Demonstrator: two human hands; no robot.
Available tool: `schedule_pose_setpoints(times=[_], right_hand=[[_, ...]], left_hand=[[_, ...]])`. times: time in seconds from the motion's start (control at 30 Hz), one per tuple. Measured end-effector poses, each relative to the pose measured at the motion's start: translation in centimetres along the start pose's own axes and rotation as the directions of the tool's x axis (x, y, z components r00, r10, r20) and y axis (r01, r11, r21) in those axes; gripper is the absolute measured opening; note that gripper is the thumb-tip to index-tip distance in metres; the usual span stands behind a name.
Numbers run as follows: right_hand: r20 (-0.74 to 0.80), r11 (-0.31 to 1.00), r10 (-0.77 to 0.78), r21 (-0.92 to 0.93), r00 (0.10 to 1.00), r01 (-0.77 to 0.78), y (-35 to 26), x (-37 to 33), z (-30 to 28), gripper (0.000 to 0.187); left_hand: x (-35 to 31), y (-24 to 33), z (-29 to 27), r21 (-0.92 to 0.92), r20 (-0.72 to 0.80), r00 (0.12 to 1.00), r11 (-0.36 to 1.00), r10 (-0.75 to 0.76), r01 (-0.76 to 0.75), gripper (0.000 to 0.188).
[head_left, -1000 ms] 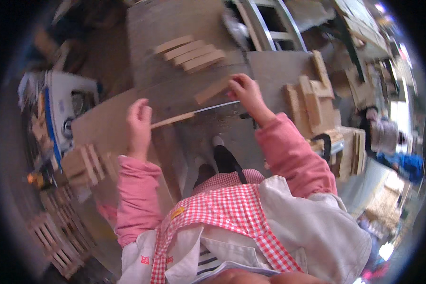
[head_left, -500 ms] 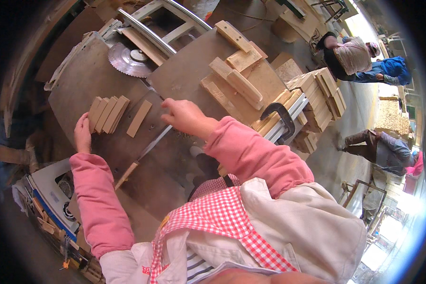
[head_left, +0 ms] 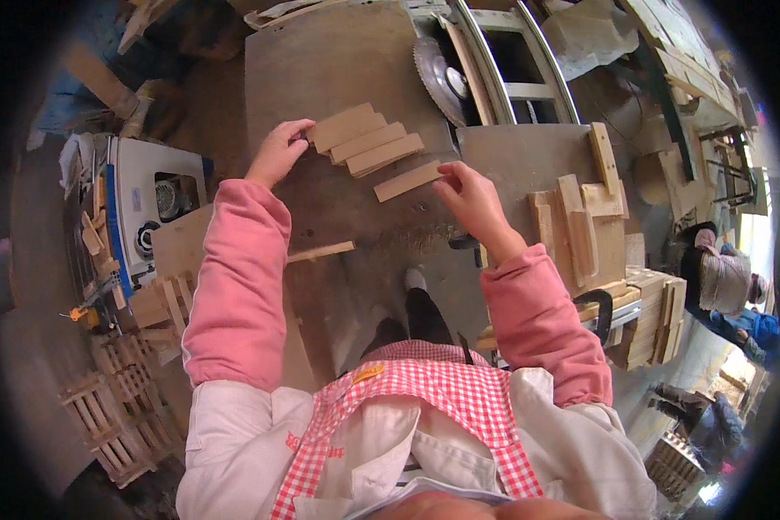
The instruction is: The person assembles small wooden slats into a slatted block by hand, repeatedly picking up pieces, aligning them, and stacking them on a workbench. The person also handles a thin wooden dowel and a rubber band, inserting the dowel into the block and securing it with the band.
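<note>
Several flat wooden strips (head_left: 364, 139) lie fanned and overlapping on the saw table (head_left: 321, 65). My left hand (head_left: 279, 154) is at their left ends, fingers stretched toward them and apart from the thumb. One single wooden strip (head_left: 407, 180) lies apart, nearer to me. Its right end is between the thumb and fingers of my right hand (head_left: 475, 204). Beyond the strips, to the right, a round toothed saw blade (head_left: 440, 80) stands out beside the metal rails.
Wooden blocks (head_left: 582, 234) lie on a board at the right, near a black clamp (head_left: 600, 312) and stacked timber (head_left: 654, 316). A narrow wood piece (head_left: 321, 252) lies at the table's near edge. A white machine (head_left: 156, 199) stands left. Other people (head_left: 724, 277) are far right.
The whole view has turned, so the table now sits more squarely ahead. My right hand has moved from beside the single strip onto its right end. My left hand stays by the fanned strips.
</note>
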State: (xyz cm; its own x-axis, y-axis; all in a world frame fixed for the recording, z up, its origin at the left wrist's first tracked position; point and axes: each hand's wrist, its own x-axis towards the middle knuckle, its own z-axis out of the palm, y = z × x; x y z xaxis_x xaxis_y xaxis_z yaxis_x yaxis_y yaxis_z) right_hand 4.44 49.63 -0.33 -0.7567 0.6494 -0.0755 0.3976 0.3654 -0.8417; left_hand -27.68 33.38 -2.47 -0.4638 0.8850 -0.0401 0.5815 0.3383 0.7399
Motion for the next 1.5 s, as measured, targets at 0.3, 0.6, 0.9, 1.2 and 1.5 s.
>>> schedule_pose_setpoints(times=[0.3,0.6,0.9,1.2,1.5], right_hand=[[-0.008,1.000,-0.008,-0.011,1.000,0.008,-1.6,0.1,0.7,0.029],[-0.058,0.998,-0.069,0.002,0.996,0.069,-3.0,0.4,2.2,0.032],[0.070,0.800,-0.231,-0.554,0.970,0.231,-4.8,13.2,6.3,0.030],[0.088,0.660,-0.187,-0.726,0.978,0.191,-6.6,15.3,7.3,0.024],[-0.102,0.976,-0.175,0.111,0.979,0.186,-10.2,9.3,8.9,0.031]], left_hand=[[-0.1,0.8,-0.1,0.166,-0.072,0.997,0.986,0.035,-0.023,0.028],[0.3,0.4,0.4,0.101,-0.204,0.979,0.995,0.006,0.014,0.028],[3.1,2.9,0.6,0.190,-0.007,0.988,0.970,-0.155,0.154,0.030],[4.5,2.6,2.3,0.059,-0.050,0.994,0.994,-0.093,0.096,0.020],[2.1,3.9,0.4,0.109,-0.424,0.844,0.944,0.329,-0.312,0.030]])
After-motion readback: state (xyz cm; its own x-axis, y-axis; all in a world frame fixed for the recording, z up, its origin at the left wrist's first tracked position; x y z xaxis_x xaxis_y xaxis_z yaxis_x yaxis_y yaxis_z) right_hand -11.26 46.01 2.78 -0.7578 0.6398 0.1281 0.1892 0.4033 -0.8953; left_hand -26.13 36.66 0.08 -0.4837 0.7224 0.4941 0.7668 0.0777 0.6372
